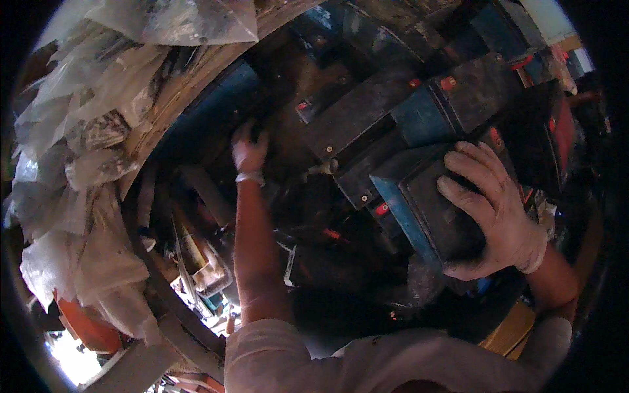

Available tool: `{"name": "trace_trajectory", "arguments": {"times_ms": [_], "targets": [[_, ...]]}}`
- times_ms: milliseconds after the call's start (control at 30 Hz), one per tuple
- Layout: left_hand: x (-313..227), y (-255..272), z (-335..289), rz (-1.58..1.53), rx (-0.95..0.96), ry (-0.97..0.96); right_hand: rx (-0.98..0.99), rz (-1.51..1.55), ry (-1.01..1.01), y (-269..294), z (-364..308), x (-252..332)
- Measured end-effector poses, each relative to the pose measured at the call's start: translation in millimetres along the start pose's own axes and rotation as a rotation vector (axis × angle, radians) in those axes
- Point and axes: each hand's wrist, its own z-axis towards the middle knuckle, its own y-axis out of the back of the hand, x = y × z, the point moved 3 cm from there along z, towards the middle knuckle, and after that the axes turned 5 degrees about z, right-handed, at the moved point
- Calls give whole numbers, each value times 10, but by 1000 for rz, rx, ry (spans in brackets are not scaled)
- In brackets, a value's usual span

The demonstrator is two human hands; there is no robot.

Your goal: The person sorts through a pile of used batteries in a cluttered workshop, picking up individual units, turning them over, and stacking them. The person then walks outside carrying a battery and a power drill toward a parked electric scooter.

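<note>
My right hand (491, 209), in a pale glove, spans a black box-shaped battery (439, 203) with a blue side. Its fingers lie over the upper edge and the thumb presses the lower edge. The battery sits tilted against other batteries. My left hand (250, 152), also gloved, reaches forward into shadow beside a dark blue box (226, 98). Its fingers look slightly bent and apart, with their tips in the dark. I see nothing held there. Between my hands lies a long black battery (360, 114) with red-capped terminals.
More black and blue batteries (475, 88) crowd the far right. A wooden edge (190, 78) curves along the left, with crumpled clear plastic bags (85, 183) heaped beyond it. An orange object (88, 327) lies at lower left. Yellowish wood or card (511, 327) shows near my right arm.
</note>
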Motion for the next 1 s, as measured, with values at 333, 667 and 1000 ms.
{"name": "trace_trajectory", "arguments": {"times_ms": [333, 667, 1000], "targets": [[-34, 448, -291, 406, 125, 171, -22, -24, 15, -15, -9, 21], [-81, 416, -132, 655, 253, 141, -23, -27, 22, -18, 5, 32], [-404, 393, 29, 535, 106, 336, -34, -20, 25, -17, 15, 46]]}}
